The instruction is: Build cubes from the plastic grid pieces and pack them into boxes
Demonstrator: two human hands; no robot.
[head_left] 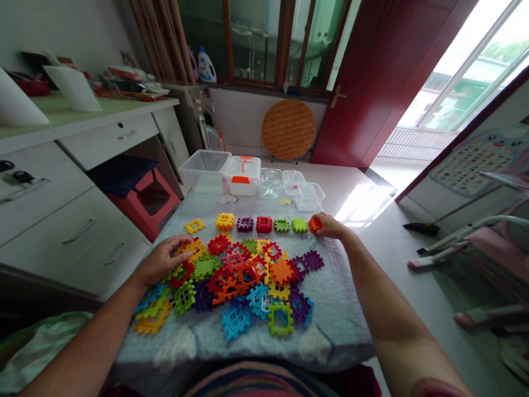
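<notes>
Over at the left, the left hand [167, 258] lies spread, palm down and fingers loose, on the near-left edge of the heap of loose tiles [235, 278], gripping nothing that I can make out. That heap of flat, toothed plastic squares in many colours fills the middle of the padded table cover [330, 309] and is still jumbled, tiles overlapping one another. Beyond it runs a row of assembled cubes [264, 224]: a flat yellow piece at the left end, then yellow, purple, red, green and light green ones side by side. At the right end of that row the right hand [328, 225] is closed around an orange cube [315, 224], which touches the cloth just beside the light green one. By my reckoning a handful of cubes stand finished while most of the tiles remain unbuilt, so the work looks early to middling. At the far edge of the table sit clear plastic tubs: a large open tub [204, 170] that seems bare inside, a lidded box [242, 174] with orange latches whose contents I cannot make out, and smaller clear trays [303, 193] to the right, apparently holding nothing.
</notes>
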